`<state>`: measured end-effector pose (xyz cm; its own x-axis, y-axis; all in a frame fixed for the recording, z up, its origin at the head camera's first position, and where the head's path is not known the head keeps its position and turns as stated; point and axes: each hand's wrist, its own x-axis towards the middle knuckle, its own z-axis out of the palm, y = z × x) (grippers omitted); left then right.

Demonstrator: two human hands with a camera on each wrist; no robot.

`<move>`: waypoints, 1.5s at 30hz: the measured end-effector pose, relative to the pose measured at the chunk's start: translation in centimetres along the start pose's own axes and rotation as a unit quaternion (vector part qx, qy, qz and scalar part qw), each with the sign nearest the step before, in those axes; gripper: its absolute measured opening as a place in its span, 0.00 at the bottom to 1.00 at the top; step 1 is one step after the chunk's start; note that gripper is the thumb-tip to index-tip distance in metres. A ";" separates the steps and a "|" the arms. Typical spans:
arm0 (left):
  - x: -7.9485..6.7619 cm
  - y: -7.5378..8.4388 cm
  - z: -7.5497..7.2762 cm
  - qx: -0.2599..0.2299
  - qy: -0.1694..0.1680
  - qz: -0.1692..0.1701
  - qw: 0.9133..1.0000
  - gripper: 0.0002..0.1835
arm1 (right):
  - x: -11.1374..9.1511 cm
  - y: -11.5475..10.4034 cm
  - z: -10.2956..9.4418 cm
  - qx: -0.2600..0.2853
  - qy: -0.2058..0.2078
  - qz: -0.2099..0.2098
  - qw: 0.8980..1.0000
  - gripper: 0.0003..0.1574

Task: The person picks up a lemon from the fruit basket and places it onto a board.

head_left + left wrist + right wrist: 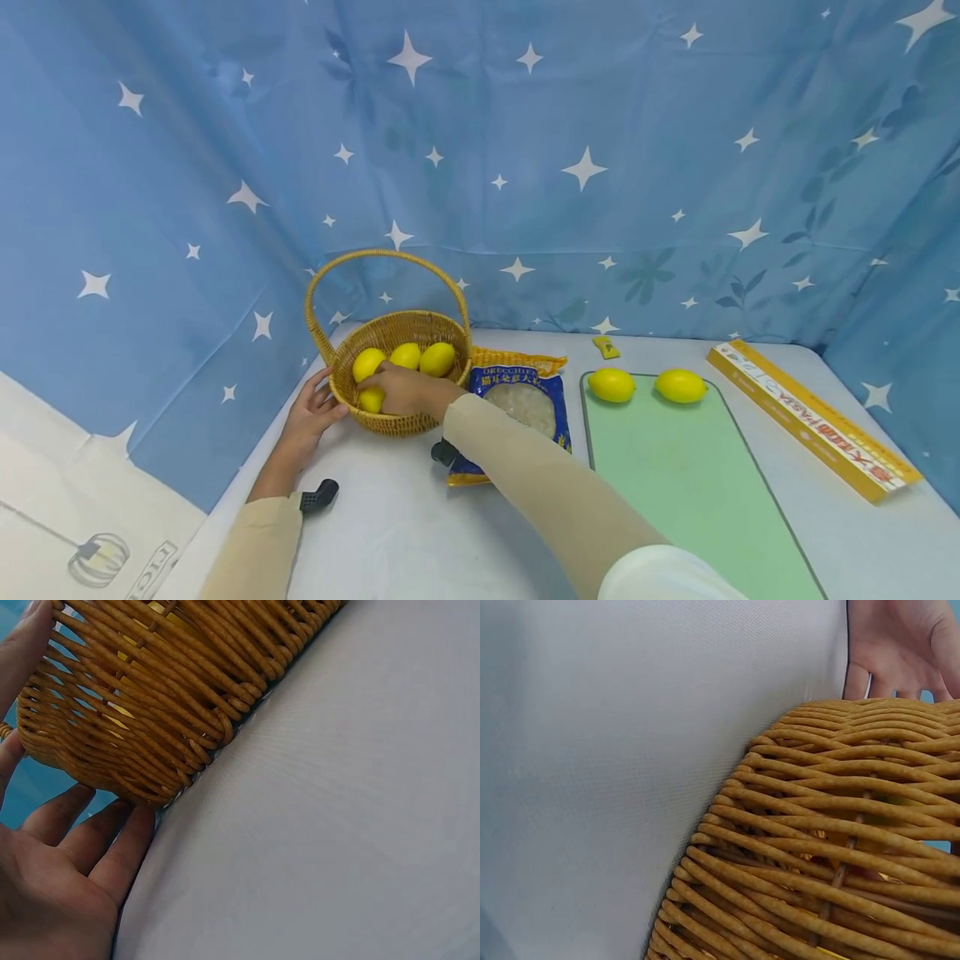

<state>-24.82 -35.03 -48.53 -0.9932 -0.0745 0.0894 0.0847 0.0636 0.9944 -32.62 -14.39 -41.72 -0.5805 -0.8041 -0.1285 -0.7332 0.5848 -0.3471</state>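
Note:
A woven wicker basket [401, 425] with a tall arched handle stands at the back left, with several yellow lemons [437, 359] inside. My right hand [405, 390] reaches over its near rim, fingers bent over a lemon [371, 400] at the front left; the palm side is hidden. My left hand [309, 417] rests against the basket's left side. In the left wrist view, the fingers [124, 855] lie nearly straight along the lower weave, with the thumb higher up. From the right wrist view, the weave [840, 825] hides the right hand, and the left palm [896, 645] shows beyond.
Right of the basket lies a blue pasta bag [517, 400], partly under the right forearm. Two lemons [611, 385] sit on the far end of a green cutting board [675, 467]. A small yellow packet [606, 347] lies behind it, and a long yellow box [813, 421] to its right.

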 end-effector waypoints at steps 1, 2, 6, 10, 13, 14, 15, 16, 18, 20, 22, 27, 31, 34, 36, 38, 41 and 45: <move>0.1 0.0 0.0 -0.001 -0.003 0.001 1.000 0.42 | 0.0 0.0 0.0 0.001 0.000 0.000 1.000 0.29; 0.1 0.0 0.0 0.001 -0.004 0.003 1.000 0.42 | 0.0 0.1 -0.1 0.001 -0.001 0.000 1.000 0.28; 0.1 -0.1 0.1 0.001 -0.003 0.001 1.000 0.42 | 0.0 0.1 -0.1 0.003 0.000 -0.005 1.000 0.26; 0.1 0.0 0.1 0.001 0.000 -0.001 1.000 0.41 | 0.0 0.1 0.0 -0.018 0.003 -0.016 1.000 0.26; 0.0 0.1 0.1 0.000 0.002 0.002 1.000 0.41 | 0.1 0.0 0.0 -0.036 0.006 -0.009 0.999 0.29; 0.0 0.1 0.1 0.000 0.003 0.002 1.000 0.41 | 0.1 0.0 0.0 -0.036 0.007 -0.001 0.999 0.31; 0.0 0.1 0.1 -0.001 0.003 0.002 1.000 0.41 | 0.2 -0.1 0.0 -0.034 0.009 0.011 0.999 0.32; 0.0 0.2 0.1 0.000 0.004 0.002 1.000 0.41 | 0.2 -0.1 0.0 -0.032 0.010 0.025 0.999 0.34; 0.0 0.2 0.1 0.001 0.005 0.001 1.000 0.41 | 0.2 -0.1 0.0 -0.028 0.015 0.050 0.998 0.37; 0.0 0.2 0.1 0.003 0.004 0.000 1.000 0.41 | 0.4 0.0 0.2 -0.028 0.020 0.062 0.997 0.38; 0.0 0.2 0.1 0.003 0.002 0.000 1.000 0.41 | 0.5 0.1 0.2 -0.034 0.022 0.057 0.998 0.37; 0.1 0.1 0.1 0.005 0.001 -0.007 1.000 0.41 | 0.5 0.4 0.2 -0.045 0.014 0.009 0.999 0.31; 0.0 0.4 0.2 0.008 0.002 -0.012 1.000 0.41 | 0.3 0.3 0.1 -0.046 0.015 -0.013 0.999 0.28; -0.1 0.6 0.4 0.009 0.001 -0.013 1.000 0.41 | 0.2 0.3 0.1 -0.047 0.021 -0.015 0.999 0.27; -0.2 0.6 0.4 0.010 0.000 -0.014 1.000 0.41 | 0.2 0.3 0.0 -0.050 0.025 -0.009 0.998 0.28; -0.2 0.7 0.5 0.011 -0.001 -0.014 1.000 0.41 | 0.2 0.2 0.0 -0.052 0.028 -0.001 0.998 0.28; -0.1 0.6 0.5 0.017 0.001 -0.016 1.000 0.41 | 0.2 0.0 -0.1 -0.058 0.035 0.015 0.998 0.29; -0.1 0.4 0.3 0.024 0.003 -0.013 1.000 0.40 | 0.2 0.0 -0.5 -0.075 0.042 0.028 0.996 0.32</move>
<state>-24.72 -34.71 -48.14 -0.9945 -0.0823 0.0650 0.0558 0.1095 0.9924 -32.95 -14.52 -41.33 -0.6444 -0.7620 -0.0639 -0.7401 0.6426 -0.1983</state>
